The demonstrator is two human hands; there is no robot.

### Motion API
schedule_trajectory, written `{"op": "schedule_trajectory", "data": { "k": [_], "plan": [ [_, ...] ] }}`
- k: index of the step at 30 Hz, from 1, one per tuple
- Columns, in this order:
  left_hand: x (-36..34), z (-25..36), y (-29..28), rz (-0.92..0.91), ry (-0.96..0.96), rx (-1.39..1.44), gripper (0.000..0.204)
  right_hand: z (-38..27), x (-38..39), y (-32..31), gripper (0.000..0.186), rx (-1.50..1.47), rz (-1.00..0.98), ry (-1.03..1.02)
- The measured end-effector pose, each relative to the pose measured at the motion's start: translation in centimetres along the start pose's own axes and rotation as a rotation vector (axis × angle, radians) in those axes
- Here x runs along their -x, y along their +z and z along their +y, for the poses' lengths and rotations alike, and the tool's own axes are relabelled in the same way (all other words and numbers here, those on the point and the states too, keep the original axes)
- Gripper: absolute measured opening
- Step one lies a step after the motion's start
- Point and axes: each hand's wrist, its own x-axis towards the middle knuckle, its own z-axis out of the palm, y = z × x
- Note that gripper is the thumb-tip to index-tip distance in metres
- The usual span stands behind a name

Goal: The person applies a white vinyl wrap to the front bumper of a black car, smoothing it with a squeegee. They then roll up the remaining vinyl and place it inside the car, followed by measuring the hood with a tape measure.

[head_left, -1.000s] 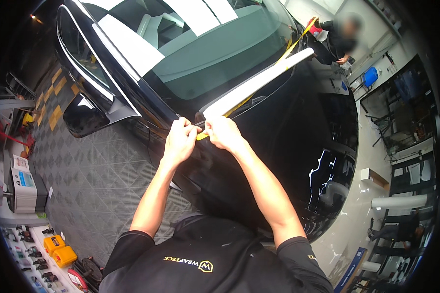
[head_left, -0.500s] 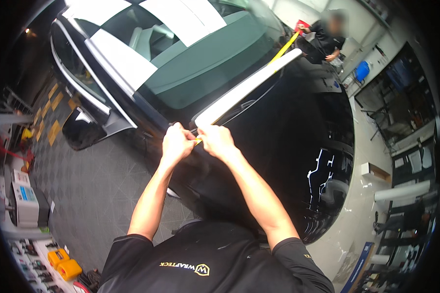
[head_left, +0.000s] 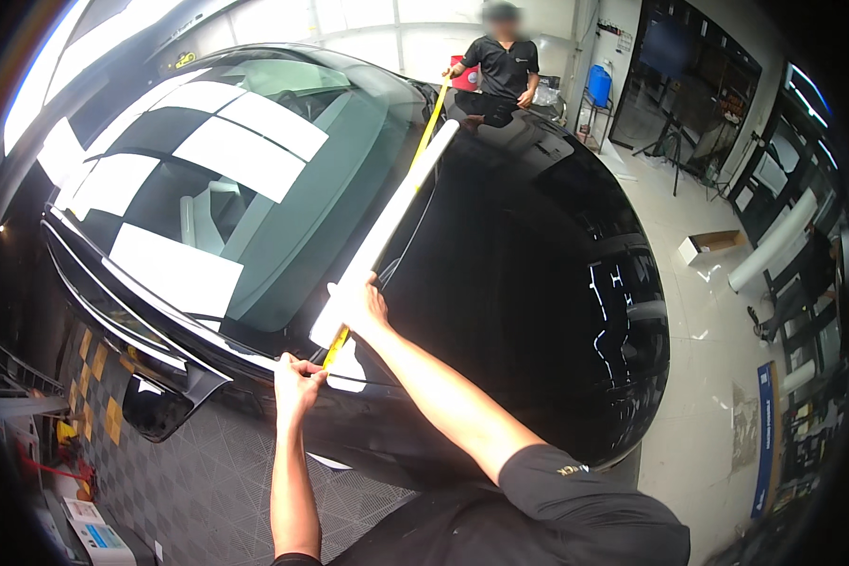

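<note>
A long white roll lies across the black car's hood, close to the base of the windshield. My right hand rests around the roll near its close end, fingers on one side and thumb on the other. A yellow measuring tape runs alongside and partly beneath the roll. With thumb and fingers closed, my left hand pinches the tape's near end at the fender edge. Beyond the hood a co-worker holds the far end in one hand. Just under my right wrist a white patch shows on the bodywork.
The side mirror juts out at the left, above grey floor tiles. White squares cover parts of the windshield and roof. An open cardboard box stands on the floor at right, near a tripod and a blue container.
Both hands were together at the tape's near end. My right hand has moved onto the white roll, while my left keeps its pinch. The view has swung, showing more of the co-worker.
</note>
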Motion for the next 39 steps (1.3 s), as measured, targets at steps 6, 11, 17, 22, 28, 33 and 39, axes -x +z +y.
{"op": "schedule_trajectory", "data": {
  "k": [6,11,17,22,28,33,39],
  "plan": [
    [0.3,0.5,-0.5,-0.016,0.008,-0.007,0.019,-2.1,-4.3,1.0,0.082,0.078,0.039,0.272],
    [0.3,0.5,-0.3,-0.019,-0.016,0.043,0.021,-0.3,-6.1,1.3,0.043,-0.383,0.311,0.293],
    [0.3,0.8,-0.6,-0.014,0.010,-0.011,0.021,8.6,-1.9,-9.6,0.009,-1.055,-0.151,-0.037],
    [0.1,0.8,-0.9,-0.032,0.023,-0.019,0.021,15.1,8.8,-20.3,0.020,-0.815,-0.225,-0.178],
    [-0.1,0.0,-0.5,-0.018,0.042,-0.028,0.020,24.3,24.1,-28.4,0.054,-0.163,0.263,-0.212],
    [-0.2,-0.2,-0.8,-0.031,0.095,-0.057,0.019,27.9,35.6,-31.2,0.059,-0.019,0.475,-0.007],
    [0.8,2.8,-0.4,0.043,-0.064,0.039,0.017,28.7,39.9,-31.0,0.058,-0.246,0.575,0.065]
  ]
}}
